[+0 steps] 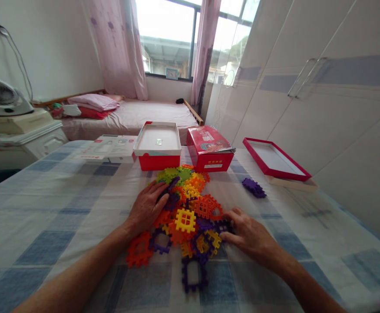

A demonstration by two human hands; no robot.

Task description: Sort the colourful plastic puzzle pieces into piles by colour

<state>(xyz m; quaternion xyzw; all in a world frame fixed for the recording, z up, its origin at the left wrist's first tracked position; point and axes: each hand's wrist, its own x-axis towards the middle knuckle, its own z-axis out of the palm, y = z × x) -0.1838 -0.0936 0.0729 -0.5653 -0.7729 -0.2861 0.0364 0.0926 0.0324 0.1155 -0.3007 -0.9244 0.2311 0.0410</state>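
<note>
A heap of plastic interlocking tiles (185, 220) in orange, yellow, purple and green lies on the tablecloth in front of me. My left hand (148, 205) rests against the heap's left side, fingers stretched out over it and thumb apart, beside a purple tile (173, 199). On the right side, my right hand (246, 230) has thumb and fingers around the edge of a purple interlocking tile (224, 226). A purple tile with a square opening (185, 284) lies nearest me, and an orange tile (139, 250) sits at the lower left.
A small purple stack (254, 188) lies apart at the right. Behind the heap stand a red-and-white box (160, 161) and a red box (209, 150). A red-rimmed lid (276, 158) lies at the far right, a flat white package (110, 148) at the far left.
</note>
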